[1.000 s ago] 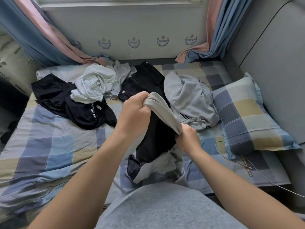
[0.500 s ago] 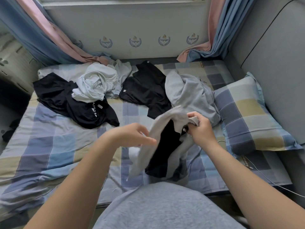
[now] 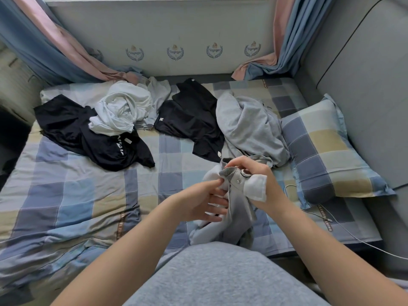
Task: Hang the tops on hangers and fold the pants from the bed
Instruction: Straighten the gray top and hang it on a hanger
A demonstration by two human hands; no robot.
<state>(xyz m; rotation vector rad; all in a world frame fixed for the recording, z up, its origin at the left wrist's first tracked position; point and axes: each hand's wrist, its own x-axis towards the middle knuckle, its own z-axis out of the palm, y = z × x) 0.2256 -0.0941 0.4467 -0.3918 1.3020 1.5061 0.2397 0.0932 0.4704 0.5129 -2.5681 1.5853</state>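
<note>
Right hand (image 3: 254, 180) grips the waistband of the grey pants (image 3: 238, 215), lifted near the pillow (image 3: 320, 151), while the left hand (image 3: 198, 204) merely pinches its edge, so the turned-out pocket lining (image 3: 256, 188) could get folded in, bunched.

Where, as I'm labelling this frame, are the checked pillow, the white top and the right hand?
checked pillow (image 3: 326, 151): head view, its middle.
white top (image 3: 123, 111): head view, crumpled middle.
right hand (image 3: 259, 172): head view, its back.
</note>
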